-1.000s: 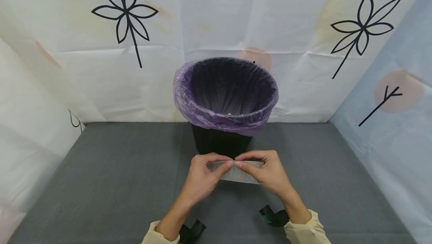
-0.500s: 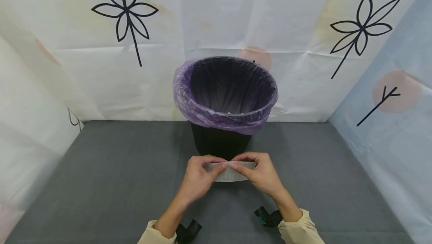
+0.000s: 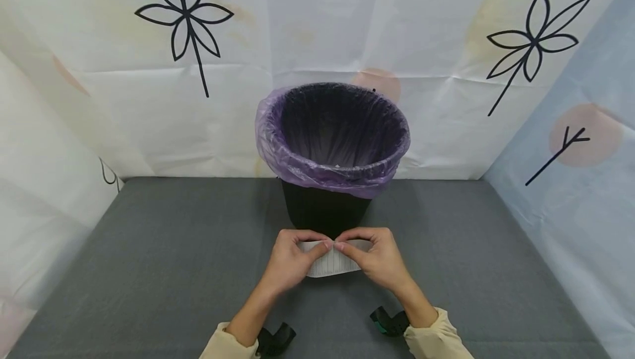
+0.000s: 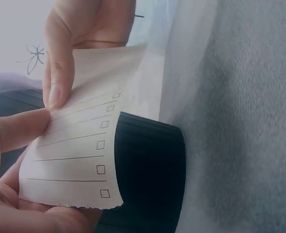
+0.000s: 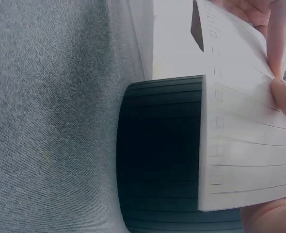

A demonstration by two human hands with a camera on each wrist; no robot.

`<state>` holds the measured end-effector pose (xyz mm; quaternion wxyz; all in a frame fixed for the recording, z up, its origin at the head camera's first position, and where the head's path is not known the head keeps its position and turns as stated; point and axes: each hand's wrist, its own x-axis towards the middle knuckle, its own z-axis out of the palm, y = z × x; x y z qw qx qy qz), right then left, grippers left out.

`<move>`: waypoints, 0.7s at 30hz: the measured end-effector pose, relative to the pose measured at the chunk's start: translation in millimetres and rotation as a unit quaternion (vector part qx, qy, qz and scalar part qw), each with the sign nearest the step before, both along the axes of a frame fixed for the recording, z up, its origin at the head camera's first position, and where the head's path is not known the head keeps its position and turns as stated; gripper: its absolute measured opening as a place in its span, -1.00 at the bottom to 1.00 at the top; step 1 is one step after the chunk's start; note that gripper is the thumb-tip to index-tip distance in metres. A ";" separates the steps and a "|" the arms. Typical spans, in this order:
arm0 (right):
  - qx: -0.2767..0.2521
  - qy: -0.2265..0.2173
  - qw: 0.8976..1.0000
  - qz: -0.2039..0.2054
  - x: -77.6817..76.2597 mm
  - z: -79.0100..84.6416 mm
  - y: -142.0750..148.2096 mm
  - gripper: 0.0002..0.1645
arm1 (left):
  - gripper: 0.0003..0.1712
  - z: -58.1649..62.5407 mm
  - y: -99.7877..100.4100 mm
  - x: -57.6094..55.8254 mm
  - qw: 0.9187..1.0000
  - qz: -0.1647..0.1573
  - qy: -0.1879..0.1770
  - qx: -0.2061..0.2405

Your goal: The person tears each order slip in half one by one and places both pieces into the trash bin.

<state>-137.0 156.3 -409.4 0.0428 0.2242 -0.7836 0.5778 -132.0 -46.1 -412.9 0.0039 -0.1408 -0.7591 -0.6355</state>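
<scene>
A small white sheet of lined paper is held up between my two hands. Printed lines and a row of small checkboxes show on it in both wrist views, and one short edge looks ragged in the left wrist view. My left hand pinches the paper's upper edge between thumb and fingers. Close beside it, my right hand pinches the same edge, the thumb tips almost meeting. The sheet bends between the hands, partly covered by them. Just beyond stands a black trash bin, seen behind the paper in both wrist views.
A purple plastic liner is folded over the bin's rim, and a small pale bit lies inside. The bin stands on a grey cloth surface. Patterned white curtains enclose the back and sides. Black camera mounts hang at the wrists.
Both hands have shifted slightly left and nearer to me with the paper. The lower edge of the sheet now tilts the other way, its left side lower. The bin has stayed in place.
</scene>
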 end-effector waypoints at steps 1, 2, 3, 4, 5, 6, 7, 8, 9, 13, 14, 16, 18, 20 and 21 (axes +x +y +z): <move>-0.001 0.003 1.000 0.000 0.1 -0.5 -0.3 -0.96 | -0.92 0.2 0.2 0.0 1.000 0.002 -0.010 0.005; -0.001 0.004 1.000 -0.001 0.2 -0.8 -0.6 -0.96 | -0.92 0.4 0.5 0.0 1.000 0.004 -0.020 0.009; -0.002 0.005 1.000 -0.002 0.3 -1.2 -0.7 -0.96 | -0.92 0.8 0.7 0.2 0.999 0.005 -0.031 0.013; -0.002 0.007 1.000 -0.003 0.2 -1.5 -0.7 -0.96 | -0.91 1.2 0.9 0.5 0.999 0.008 -0.040 0.015; -0.003 0.008 1.000 -0.004 0.1 -1.5 -0.7 -0.96 | -0.90 1.2 1.0 0.5 0.999 0.010 -0.045 0.016; -0.006 0.009 1.000 -0.006 0.0 -1.2 -0.5 -0.97 | -0.88 1.2 1.0 0.7 0.999 0.014 -0.045 0.013; -0.010 0.008 1.000 -0.007 -0.1 -0.9 -0.1 -0.98 | -0.87 1.1 1.0 0.7 0.999 0.019 -0.042 0.011; -0.016 0.007 1.000 -0.009 -0.3 -0.4 0.4 -0.98 | -0.86 1.0 0.8 0.6 0.999 0.024 -0.040 0.009; -0.023 0.007 1.000 -0.010 -0.4 0.1 1.1 -0.98 | -0.85 1.1 0.6 0.4 0.999 0.030 -0.038 0.007; -0.051 0.008 0.999 -0.017 -1.4 2.2 4.4 -0.96 | -0.86 1.0 -0.6 -1.5 0.998 0.057 -0.024 0.010; -0.056 0.010 0.998 -0.020 -1.5 2.8 5.4 -0.96 | -0.87 1.1 -1.1 -1.9 0.998 0.064 -0.024 0.014; -0.062 0.017 0.997 -0.028 -1.7 4.6 7.6 -0.97 | -0.87 1.1 -2.4 -2.9 0.996 0.080 -0.019 0.024; -0.069 0.022 0.997 -0.037 -1.9 6.8 10.4 -0.97 | -0.87 1.3 -4.0 -3.6 0.994 0.099 -0.016 0.034; -0.074 0.023 0.996 -0.048 -1.9 10.1 13.7 -0.97 | -0.86 2.4 -6.0 -4.2 0.992 0.120 -0.016 0.043; -0.075 0.024 0.995 -0.054 -1.8 11.9 15.5 -0.97 | -0.85 3.3 -7.0 -4.4 0.990 0.130 -0.018 0.047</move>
